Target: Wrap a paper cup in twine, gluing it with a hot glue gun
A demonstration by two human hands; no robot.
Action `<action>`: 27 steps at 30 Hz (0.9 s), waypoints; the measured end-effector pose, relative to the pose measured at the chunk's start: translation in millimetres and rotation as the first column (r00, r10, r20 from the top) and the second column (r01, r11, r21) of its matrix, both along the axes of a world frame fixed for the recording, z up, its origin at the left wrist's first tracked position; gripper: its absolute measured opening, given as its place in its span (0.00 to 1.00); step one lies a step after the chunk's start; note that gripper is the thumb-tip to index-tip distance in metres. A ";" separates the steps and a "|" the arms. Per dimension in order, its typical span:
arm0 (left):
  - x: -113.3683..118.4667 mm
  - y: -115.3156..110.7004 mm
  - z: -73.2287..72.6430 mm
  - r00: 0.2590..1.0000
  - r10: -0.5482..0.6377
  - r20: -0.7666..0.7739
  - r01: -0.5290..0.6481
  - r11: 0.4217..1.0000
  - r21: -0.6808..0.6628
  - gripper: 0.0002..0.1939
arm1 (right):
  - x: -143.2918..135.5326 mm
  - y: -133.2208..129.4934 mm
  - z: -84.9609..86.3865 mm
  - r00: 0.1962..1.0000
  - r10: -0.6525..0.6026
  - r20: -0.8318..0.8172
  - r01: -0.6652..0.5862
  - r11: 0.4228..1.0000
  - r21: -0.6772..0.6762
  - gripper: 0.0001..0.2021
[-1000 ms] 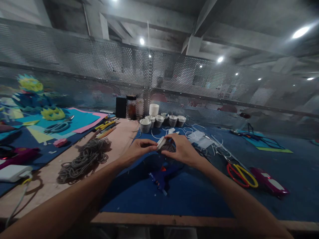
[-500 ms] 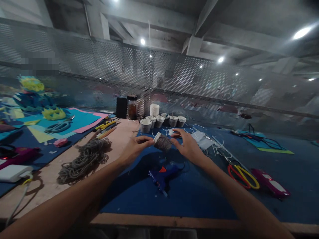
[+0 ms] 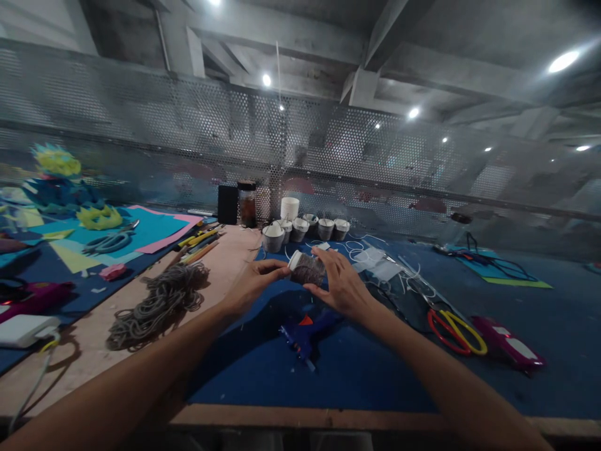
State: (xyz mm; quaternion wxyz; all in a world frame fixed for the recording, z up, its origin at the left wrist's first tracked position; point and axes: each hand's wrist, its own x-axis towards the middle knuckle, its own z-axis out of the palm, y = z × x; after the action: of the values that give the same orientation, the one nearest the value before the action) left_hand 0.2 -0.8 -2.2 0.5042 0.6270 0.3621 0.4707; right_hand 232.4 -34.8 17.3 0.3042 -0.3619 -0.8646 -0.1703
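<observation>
A small paper cup wrapped in grey cord lies tilted on its side in the air, its white rim facing left. My left hand pinches that rim between thumb and fingers. Around the wrapped body, my right hand is closed, thumb below and fingers above. Under both hands a blue glue gun with an orange trigger rests on the blue mat. Left of my left hand lies a loose bundle of grey cord.
Several wrapped cups and a stack of white cups stand behind my hands. Red-and-yellow-handled scissors and a magenta device lie right. Coloured paper, blue scissors and a white adapter are left.
My right hand has shifted left and slightly down, from touching the cup's end with its fingertips to wrapping around its body. My left hand keeps its pinch on the rim.
</observation>
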 end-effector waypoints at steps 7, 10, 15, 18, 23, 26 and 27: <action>-0.8 -0.5 0.9 1.000 -0.020 -0.021 0.021 0.999 0.042 0.14 | 1.4 -2.4 3.5 0.987 -0.056 0.153 0.052 0.998 0.029 0.34; -1.2 -0.4 1.5 0.999 -0.045 -0.019 0.046 0.997 0.060 0.13 | 2.5 -6.0 5.1 0.987 -0.082 0.137 0.075 0.996 0.054 0.33; -1.5 -1.2 3.0 0.999 -0.045 -0.026 0.047 0.996 0.075 0.13 | 3.9 -11.6 4.8 0.993 -0.101 0.057 0.099 0.995 0.026 0.33; -1.3 -1.8 3.5 0.999 -0.044 -0.029 0.046 0.996 0.076 0.13 | 3.5 -13.0 5.3 0.992 -0.117 0.041 0.116 0.993 0.014 0.32; -0.4 -1.3 2.9 0.999 -0.025 -0.021 0.027 0.996 0.085 0.14 | 3.0 -12.5 5.5 0.993 -0.106 0.047 0.106 0.994 -0.006 0.30; 0.3 -0.2 1.6 1.000 -0.018 -0.010 0.019 0.998 0.061 0.15 | 3.5 -12.0 3.6 0.994 -0.104 0.036 0.106 0.994 -0.038 0.29; 0.6 0.0 1.0 1.000 -0.015 -0.003 0.015 0.998 0.055 0.15 | 3.5 -11.8 2.7 0.994 -0.107 0.037 0.108 0.993 -0.035 0.28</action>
State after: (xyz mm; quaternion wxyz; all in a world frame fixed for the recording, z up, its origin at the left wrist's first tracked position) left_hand 0.8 -0.8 -1.2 0.4899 0.6439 0.3448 0.4759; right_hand 235.9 -46.6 19.9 0.2726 -0.4106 -0.8520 -0.1767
